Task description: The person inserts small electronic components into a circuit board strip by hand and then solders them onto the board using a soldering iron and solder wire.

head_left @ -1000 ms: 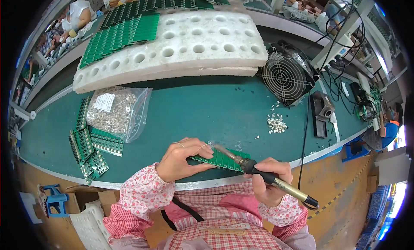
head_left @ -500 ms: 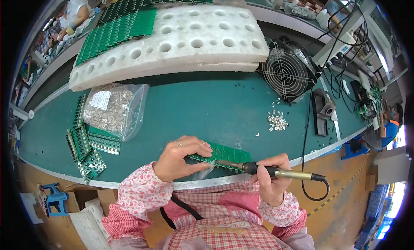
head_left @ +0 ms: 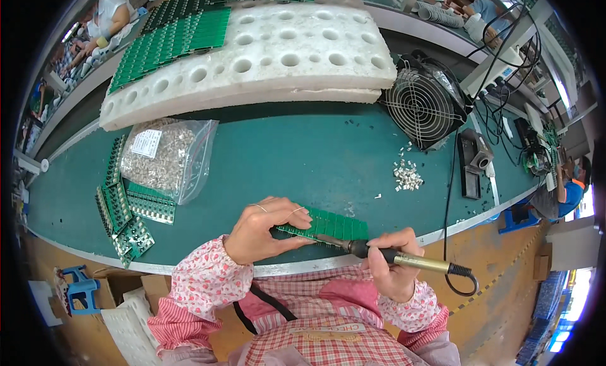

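A green circuit board panel [head_left: 338, 226] is pinched at its left end between the thumb and fingers of my left hand [head_left: 268, 230], tilted above the front edge of the bench. My right hand [head_left: 394, 265] grips a soldering iron [head_left: 416, 260] with a black grip and a brass-coloured handle. Its metal tip meets the near edge of the board, close to my left thumb. Solder joints under the tip are too small to make out. The iron's black cord loops from its rear end up along the bench.
A clear bag of small pale parts [head_left: 161, 158] lies left, beside several loose circuit boards [head_left: 126, 221]. White foam blocks [head_left: 265, 82] carry green panels at the back. Right are a fan [head_left: 420, 104], a pile of white connectors [head_left: 407, 175] and a soldering iron stand [head_left: 470, 164].
The rear of the soldering iron has swung lower and slightly left with my right hand. A wisp of smoke near the tip has gone. My left hand and the board stay nearly still.
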Demonstrator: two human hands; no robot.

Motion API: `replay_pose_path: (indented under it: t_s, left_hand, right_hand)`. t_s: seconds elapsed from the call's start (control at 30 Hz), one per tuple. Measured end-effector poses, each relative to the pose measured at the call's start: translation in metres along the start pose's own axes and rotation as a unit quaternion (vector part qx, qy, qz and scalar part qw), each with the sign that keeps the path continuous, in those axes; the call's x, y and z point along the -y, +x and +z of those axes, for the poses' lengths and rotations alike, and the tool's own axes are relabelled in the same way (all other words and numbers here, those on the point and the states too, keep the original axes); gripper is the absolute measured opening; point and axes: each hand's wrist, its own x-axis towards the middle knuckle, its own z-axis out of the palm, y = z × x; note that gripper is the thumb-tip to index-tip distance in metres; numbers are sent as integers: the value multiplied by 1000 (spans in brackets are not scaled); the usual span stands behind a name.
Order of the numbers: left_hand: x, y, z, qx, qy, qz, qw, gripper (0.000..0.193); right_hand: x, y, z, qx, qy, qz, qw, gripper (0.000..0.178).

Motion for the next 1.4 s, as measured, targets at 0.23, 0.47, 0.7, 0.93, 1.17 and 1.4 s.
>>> replay_pose_path:
  t_s: [0.23,0.47,0.7,0.93,1.17,1.4]
  left_hand:
    - [1,-1,1,-4,5,2,1000,29]
    - [1,0,1,-6,-1,5,1000,29]
    - [-1,5,5,-28,-11,2,1000,23]
    - [-3,10,9,-72,-39,-60,995,22]
    - [0,12,12,-86,-40,-54,994,22]
    - [-5,14,10,-75,-29,-100,992,22]
  right_hand:
    - [6,0,2,-6,-21,-36,999,24]
    - [2,-6,0,-97,34,-61,993,19]
    - [-24,-8,-12,-103,-147,-104,978,30]
    - [-29,-11,-4,-119,-108,-42,986,45]
    - [-33,-8,2,-139,-55,-17,989,36]
    - [-38,-11,2,-151,-15,3,988,33]
